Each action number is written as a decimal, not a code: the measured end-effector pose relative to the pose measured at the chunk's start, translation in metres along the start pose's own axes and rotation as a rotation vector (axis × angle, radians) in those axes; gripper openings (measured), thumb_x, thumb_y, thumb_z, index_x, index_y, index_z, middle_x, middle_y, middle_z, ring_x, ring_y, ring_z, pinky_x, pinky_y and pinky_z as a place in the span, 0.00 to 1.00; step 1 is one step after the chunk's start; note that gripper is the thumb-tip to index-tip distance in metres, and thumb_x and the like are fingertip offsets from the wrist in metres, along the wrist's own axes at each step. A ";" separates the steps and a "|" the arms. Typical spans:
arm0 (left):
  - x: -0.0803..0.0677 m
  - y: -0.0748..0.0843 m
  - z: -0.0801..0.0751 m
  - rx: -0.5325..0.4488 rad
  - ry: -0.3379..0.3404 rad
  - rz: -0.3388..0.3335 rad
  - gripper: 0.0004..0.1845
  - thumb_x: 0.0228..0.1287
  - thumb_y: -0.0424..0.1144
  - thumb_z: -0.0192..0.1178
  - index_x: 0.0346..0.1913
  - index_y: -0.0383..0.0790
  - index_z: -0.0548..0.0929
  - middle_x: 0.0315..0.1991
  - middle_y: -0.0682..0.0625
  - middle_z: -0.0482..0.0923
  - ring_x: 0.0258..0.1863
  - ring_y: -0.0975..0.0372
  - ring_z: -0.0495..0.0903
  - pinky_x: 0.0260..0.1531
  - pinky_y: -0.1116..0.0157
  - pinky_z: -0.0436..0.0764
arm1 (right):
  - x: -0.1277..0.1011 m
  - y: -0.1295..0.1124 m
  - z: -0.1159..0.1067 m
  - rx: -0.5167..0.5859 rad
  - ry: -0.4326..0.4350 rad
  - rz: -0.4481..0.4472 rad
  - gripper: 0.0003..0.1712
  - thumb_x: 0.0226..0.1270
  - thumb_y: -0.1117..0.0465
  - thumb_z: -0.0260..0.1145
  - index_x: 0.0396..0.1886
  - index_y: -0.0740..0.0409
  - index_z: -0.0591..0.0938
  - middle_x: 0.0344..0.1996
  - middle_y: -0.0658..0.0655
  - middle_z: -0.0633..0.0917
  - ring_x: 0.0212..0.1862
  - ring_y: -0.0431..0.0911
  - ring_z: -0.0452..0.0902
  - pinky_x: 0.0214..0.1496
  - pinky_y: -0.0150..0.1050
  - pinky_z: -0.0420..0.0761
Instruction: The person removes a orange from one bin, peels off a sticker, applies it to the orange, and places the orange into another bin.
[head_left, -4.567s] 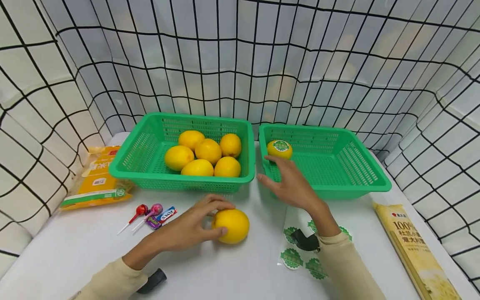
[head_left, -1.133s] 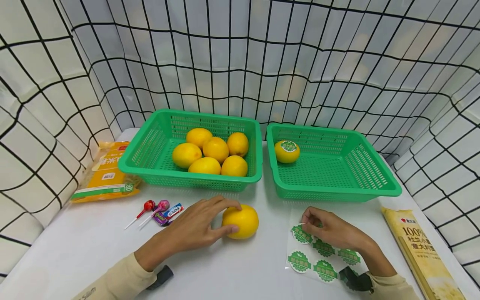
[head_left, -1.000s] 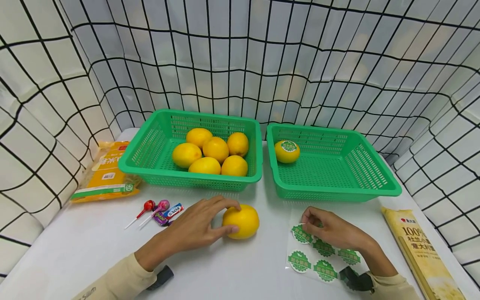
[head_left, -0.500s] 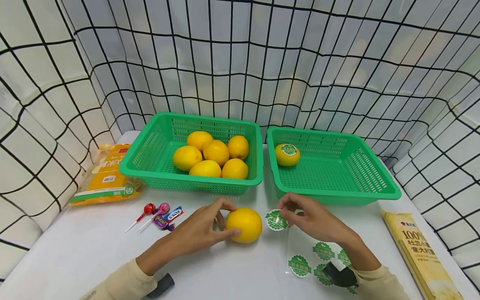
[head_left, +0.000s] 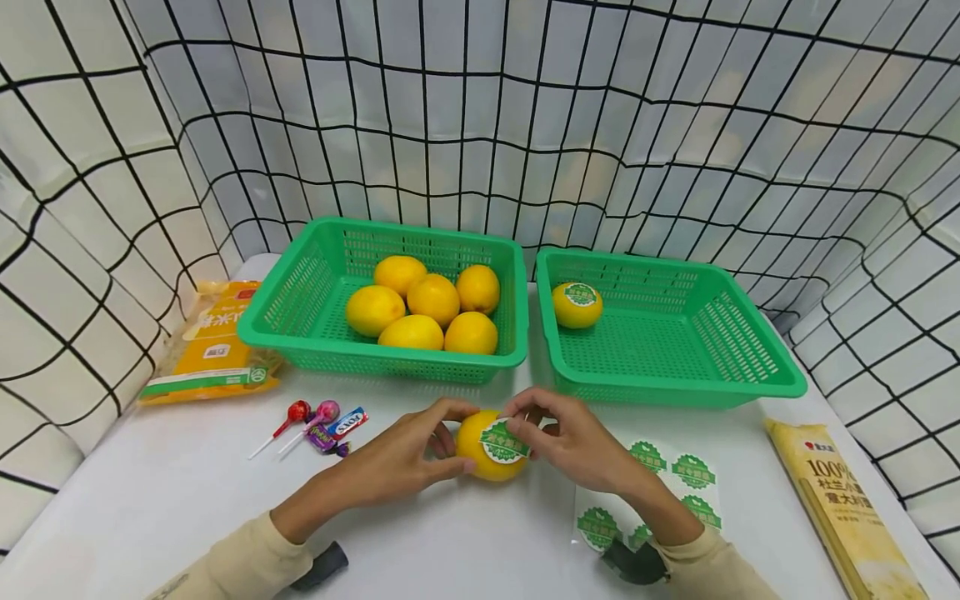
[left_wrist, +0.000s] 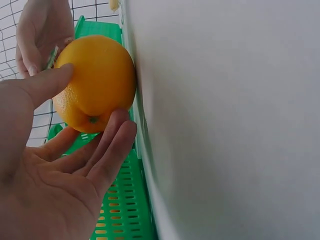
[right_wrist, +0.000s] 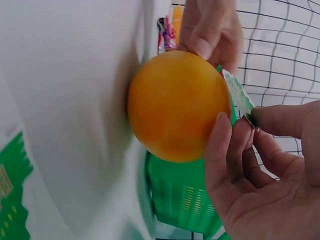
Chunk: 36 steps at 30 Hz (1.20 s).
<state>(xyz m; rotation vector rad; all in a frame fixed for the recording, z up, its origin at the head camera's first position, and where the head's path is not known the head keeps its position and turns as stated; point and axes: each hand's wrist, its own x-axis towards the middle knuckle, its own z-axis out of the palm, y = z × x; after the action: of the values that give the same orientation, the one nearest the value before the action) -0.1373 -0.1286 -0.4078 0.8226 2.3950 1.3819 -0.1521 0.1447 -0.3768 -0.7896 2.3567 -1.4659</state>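
Observation:
On the table in the head view, my left hand [head_left: 390,462] holds a yellow-orange orange [head_left: 472,435] from its left side. Its thumb and fingers lie around the fruit [left_wrist: 97,80] in the left wrist view. A round green-and-white sticker [head_left: 501,442] is pinched between the thumb and fingers of my right hand [head_left: 581,446]. In the right wrist view the sticker [right_wrist: 239,95] stands at the orange's upper side, part of it raised off the peel. How much of it touches the peel I cannot tell. Fingers of the right hand rest against the orange.
Several oranges lie in the left green basket [head_left: 382,354]; the right basket [head_left: 675,392] holds one stickered orange [head_left: 573,312]. A sticker sheet [head_left: 588,546] lies under the right forearm. Sweets [head_left: 322,425], a yellow-orange bag [head_left: 213,350] and a noodle pack [head_left: 840,500] lie around. Black netting stands behind.
My right hand went from the right basket to the sticker sheet, peeled off one sticker and brought it left to the orange. My left hand stayed on the orange.

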 end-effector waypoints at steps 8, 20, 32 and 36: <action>0.002 -0.001 0.003 -0.017 0.024 0.010 0.30 0.72 0.43 0.71 0.72 0.46 0.72 0.68 0.53 0.78 0.46 0.62 0.82 0.44 0.66 0.85 | 0.004 0.004 0.010 -0.142 0.076 -0.086 0.08 0.79 0.60 0.68 0.52 0.52 0.84 0.42 0.48 0.85 0.41 0.44 0.78 0.43 0.36 0.82; 0.004 0.000 0.005 0.001 0.047 0.020 0.31 0.71 0.43 0.72 0.72 0.46 0.72 0.67 0.53 0.78 0.46 0.63 0.81 0.46 0.66 0.84 | 0.003 0.008 0.014 -0.165 0.143 -0.167 0.13 0.74 0.61 0.73 0.54 0.50 0.82 0.42 0.48 0.82 0.37 0.42 0.77 0.39 0.34 0.82; 0.003 -0.002 0.006 0.009 0.054 0.008 0.31 0.72 0.46 0.71 0.73 0.48 0.71 0.67 0.53 0.78 0.46 0.63 0.81 0.46 0.66 0.83 | -0.002 0.011 0.012 -0.369 0.197 -0.198 0.13 0.66 0.54 0.80 0.47 0.41 0.85 0.55 0.47 0.75 0.38 0.41 0.76 0.38 0.35 0.85; 0.003 -0.002 0.006 0.016 0.060 0.004 0.31 0.72 0.48 0.71 0.72 0.48 0.71 0.66 0.54 0.78 0.46 0.63 0.82 0.47 0.66 0.83 | -0.002 0.013 0.010 -0.424 0.192 -0.195 0.15 0.65 0.51 0.81 0.49 0.41 0.88 0.54 0.44 0.79 0.41 0.40 0.77 0.40 0.35 0.85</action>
<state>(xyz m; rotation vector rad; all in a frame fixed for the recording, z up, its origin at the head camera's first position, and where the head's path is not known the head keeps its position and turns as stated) -0.1377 -0.1240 -0.4125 0.8015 2.4535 1.4098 -0.1493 0.1428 -0.3930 -1.0436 2.8606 -1.1628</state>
